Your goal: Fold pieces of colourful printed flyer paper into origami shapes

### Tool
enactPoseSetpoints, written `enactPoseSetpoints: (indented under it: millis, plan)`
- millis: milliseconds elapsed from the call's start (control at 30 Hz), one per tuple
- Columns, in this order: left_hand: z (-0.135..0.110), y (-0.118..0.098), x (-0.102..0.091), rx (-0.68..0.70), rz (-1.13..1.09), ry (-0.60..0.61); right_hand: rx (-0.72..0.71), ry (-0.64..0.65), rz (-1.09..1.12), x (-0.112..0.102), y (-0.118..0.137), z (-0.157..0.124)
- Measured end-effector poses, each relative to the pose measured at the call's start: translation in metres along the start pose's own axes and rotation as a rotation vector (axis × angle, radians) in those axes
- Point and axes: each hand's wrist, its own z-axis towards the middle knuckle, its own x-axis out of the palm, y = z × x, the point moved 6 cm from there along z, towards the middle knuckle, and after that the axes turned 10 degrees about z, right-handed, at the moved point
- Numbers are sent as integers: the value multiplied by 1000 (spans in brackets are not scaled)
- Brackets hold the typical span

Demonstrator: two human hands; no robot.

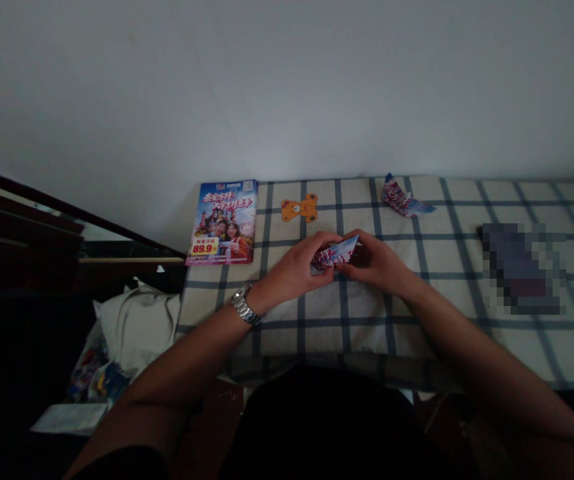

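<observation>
Between my hands, just above the checked cloth, is a small folded paper (337, 254) with blue and red print. My left hand (311, 259), a metal watch (245, 304) on its wrist, grips the paper's left side with thumb and fingers. On the other side my right hand (373, 261) pinches the right end. Parts of the paper are hidden behind the fingers. Beyond my right hand, near the wall, lies another folded paper piece (403, 199) with similar print and raised points.
A stack of printed flyers (223, 223) lies at the back left of the checked cloth (287, 333). Near it is an orange bear figure (299, 208). A dark pixelated object (521, 270) is on the right. White bags (139, 327) stand below on the left. The wall (317, 87) borders the back.
</observation>
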Motion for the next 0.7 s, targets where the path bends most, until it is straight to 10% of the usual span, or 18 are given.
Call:
enactPoseSetpoints:
  millis: [700]
  plan:
    - [1,11,3,-98,-297,-54,35,-79,140,2,7,3]
